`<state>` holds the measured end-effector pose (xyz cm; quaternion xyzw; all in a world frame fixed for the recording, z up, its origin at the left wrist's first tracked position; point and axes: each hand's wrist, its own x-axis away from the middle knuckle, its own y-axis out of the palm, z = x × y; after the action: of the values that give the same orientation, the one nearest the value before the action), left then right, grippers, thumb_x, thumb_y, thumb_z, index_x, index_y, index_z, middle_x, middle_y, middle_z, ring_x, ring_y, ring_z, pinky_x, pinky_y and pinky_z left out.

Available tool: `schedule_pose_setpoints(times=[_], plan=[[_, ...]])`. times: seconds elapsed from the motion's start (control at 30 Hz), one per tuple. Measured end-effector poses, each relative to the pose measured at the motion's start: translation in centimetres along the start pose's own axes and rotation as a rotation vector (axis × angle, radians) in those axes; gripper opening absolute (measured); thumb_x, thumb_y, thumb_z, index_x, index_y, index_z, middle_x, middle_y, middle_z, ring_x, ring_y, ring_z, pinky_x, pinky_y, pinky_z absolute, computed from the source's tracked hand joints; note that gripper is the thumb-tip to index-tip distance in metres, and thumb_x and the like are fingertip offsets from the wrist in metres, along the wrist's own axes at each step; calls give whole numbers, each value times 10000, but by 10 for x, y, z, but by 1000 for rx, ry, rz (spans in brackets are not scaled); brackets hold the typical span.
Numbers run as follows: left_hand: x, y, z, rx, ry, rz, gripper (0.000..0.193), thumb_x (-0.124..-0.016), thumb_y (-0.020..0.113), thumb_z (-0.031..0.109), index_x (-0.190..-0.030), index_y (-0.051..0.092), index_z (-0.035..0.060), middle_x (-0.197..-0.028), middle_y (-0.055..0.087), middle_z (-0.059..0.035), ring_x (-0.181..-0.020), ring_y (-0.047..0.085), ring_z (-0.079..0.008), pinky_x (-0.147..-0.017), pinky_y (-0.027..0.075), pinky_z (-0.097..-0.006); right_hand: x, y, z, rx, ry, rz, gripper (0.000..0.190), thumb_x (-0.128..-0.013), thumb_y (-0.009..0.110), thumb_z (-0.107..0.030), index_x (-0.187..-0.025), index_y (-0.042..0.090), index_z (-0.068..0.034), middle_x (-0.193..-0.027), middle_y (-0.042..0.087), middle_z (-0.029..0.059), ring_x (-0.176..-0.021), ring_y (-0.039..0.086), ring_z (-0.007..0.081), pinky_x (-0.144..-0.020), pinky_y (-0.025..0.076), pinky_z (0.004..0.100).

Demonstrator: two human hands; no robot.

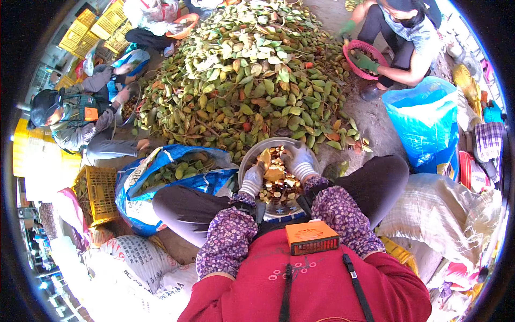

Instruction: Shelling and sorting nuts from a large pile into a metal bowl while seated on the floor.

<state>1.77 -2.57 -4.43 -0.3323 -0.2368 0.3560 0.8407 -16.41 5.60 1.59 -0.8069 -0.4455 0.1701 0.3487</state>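
My left hand, in a striped work glove, grips an opened yellow-brown pod over a wide basin on my lap. At the basin's far right side is my right hand, gloved likewise, its fingers bent down near the pod; whether it holds something is not clear. Round pale and brown seeds lie in the basin under both hands. Beyond the basin rises a big heap of green and brown pods.
A blue-edged woven sack of pods and a yellow crate stand left. A tall blue sack and a bulging white sack are right. Co-workers with basins sit around the heap, one holding a pink basket.
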Motion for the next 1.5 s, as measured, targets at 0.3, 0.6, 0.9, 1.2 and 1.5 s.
schedule_pose_setpoints(times=[0.3, 0.6, 0.9, 1.2, 1.5], plan=[[-4, -4, 5, 175, 105, 48, 341, -944, 313, 258, -978, 556, 22, -855, 608, -242, -828, 576, -404, -687, 453, -468, 6, 14, -51, 138, -229, -229, 300, -724, 617, -167, -1005, 595, -65, -942, 580, 209, -898, 547, 390, -764, 449, 454], [-14, -45, 44, -94, 66, -149, 270, -892, 362, 182, -989, 572, 44, -907, 609, -225, -873, 575, -386, -736, 463, -446, -2, 23, -53, 113, -253, -72, 182, -731, 584, -148, -832, 591, 4, -851, 595, 215, -842, 556, 396, -743, 458, 442], [-71, -193, -28, -630, -38, -511, 390, -876, 458, 398, -1041, 586, 69, -970, 630, -173, -886, 606, -332, -791, 460, -418, -16, 39, -38, -720, -65, -310, 178, -780, 609, -87, -950, 569, -50, -812, 622, 161, -736, 637, 268, -620, 493, 359], [-64, -268, -125, -1132, -292, -747, 366, -826, 491, 390, -893, 652, 68, -952, 634, -187, -861, 612, -347, -744, 477, -440, -5, 36, 68, -152, 470, -74, 252, -771, 519, -234, -859, 631, -26, -845, 616, 238, -841, 590, 388, -764, 467, 428], [-163, -41, 104, -580, 269, -719, 344, -834, 496, 328, -886, 588, 1, -842, 587, -258, -818, 574, -400, -728, 448, -461, -6, 76, 90, -521, 795, 417, 166, -773, 572, -148, -785, 610, 12, -665, 603, 177, -614, 584, 227, -584, 445, 354]])
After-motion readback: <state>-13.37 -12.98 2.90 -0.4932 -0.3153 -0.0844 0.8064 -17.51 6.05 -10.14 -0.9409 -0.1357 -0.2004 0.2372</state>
